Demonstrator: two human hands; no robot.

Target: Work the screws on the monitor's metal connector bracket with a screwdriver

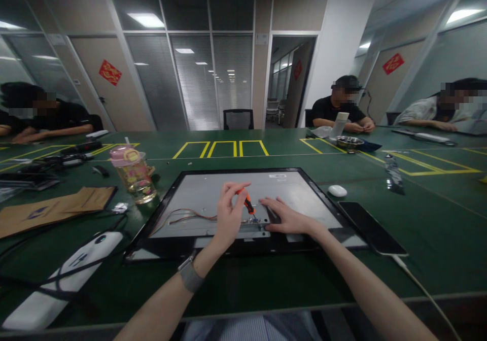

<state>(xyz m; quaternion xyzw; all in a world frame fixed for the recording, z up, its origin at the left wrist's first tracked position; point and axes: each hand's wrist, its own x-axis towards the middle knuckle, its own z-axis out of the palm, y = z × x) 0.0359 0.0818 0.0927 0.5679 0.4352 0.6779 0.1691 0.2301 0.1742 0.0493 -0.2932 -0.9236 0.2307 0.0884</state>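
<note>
My left hand [230, 211] is closed around the handle of an orange and black screwdriver [249, 205]. Its tip points down at a small metal bracket [258, 225] near the front edge of a flat display panel [304, 191]. The panel lies back side up, grey with a black frame. Just right of the bracket, my right hand [289, 218] rests on the panel with fingers stretched out and the thumb close to the bracket. Thin coloured wires [190, 214] run leftward from beside my left hand. Whether the tip sits in a screw is too small to tell.
Left of the panel stand a pink-lidded cup [135, 173], brown paper packaging [57, 209] and a white device with cables [68, 280]. To the right lie a phone [371, 227] on a charging cable and a white case [337, 191]. People sit across the green table [228, 290].
</note>
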